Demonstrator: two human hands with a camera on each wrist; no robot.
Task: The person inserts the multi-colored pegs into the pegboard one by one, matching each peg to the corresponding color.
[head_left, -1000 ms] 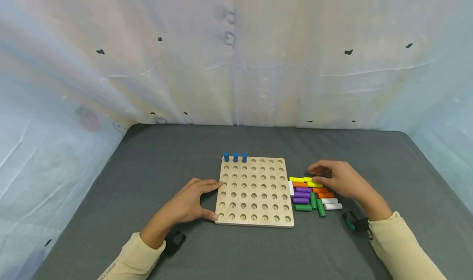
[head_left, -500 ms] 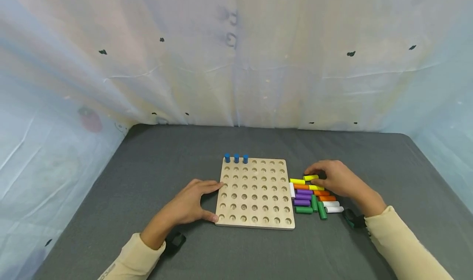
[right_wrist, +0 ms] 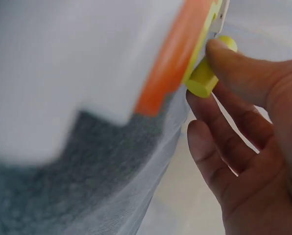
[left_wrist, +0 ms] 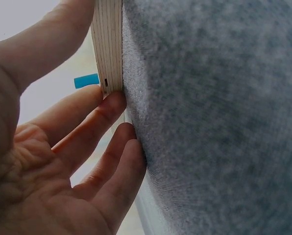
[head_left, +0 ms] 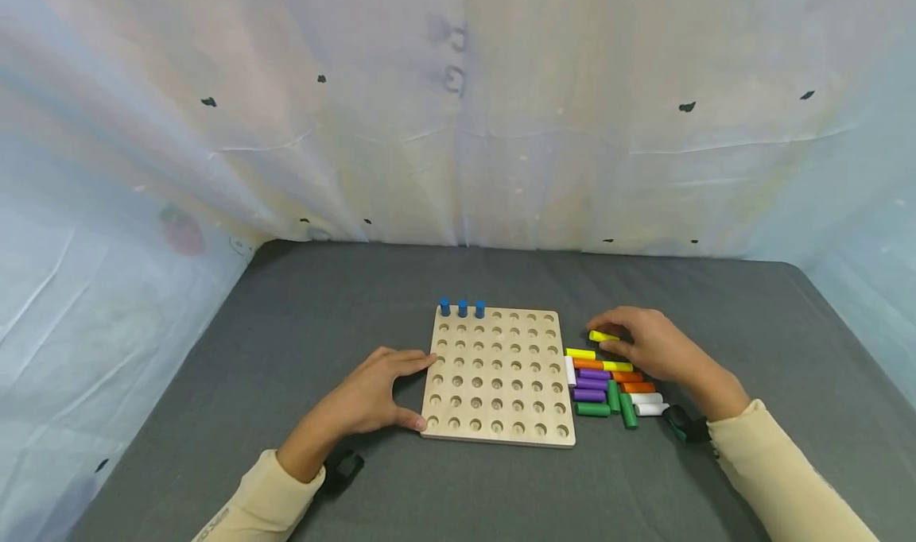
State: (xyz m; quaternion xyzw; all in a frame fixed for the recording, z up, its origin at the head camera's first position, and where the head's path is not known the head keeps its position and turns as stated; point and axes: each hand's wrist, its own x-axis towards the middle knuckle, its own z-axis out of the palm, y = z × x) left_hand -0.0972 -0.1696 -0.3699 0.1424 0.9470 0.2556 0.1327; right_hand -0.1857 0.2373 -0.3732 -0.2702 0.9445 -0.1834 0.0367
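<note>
A wooden pegboard (head_left: 487, 354) with rows of round holes lies on the grey table, with three blue pegs (head_left: 462, 309) upright in its far-left holes. My left hand (head_left: 365, 395) rests against the board's left edge, thumb at the near corner and fingertips farther up. In the left wrist view those fingertips touch the layered board side (left_wrist: 108, 44), and one blue peg (left_wrist: 86, 81) shows beyond. My right hand (head_left: 654, 345) pinches a yellow peg (head_left: 603, 336) between thumb and fingers, just beyond the loose pegs. The right wrist view shows that yellow peg (right_wrist: 203, 81) tilted under the thumb.
Right of the board lie loose pegs: yellow (head_left: 580, 354), orange (head_left: 627, 377), purple (head_left: 590, 396), green (head_left: 592, 409) and white (head_left: 646, 399). One white peg (head_left: 570, 371) lies along the board's right edge. A pale curtain (head_left: 529, 129) hangs behind the table (head_left: 343, 296).
My right hand has closed thumb and fingers on a yellow peg and drawn it slightly away from the other pegs. My left hand stays at the board's edge.
</note>
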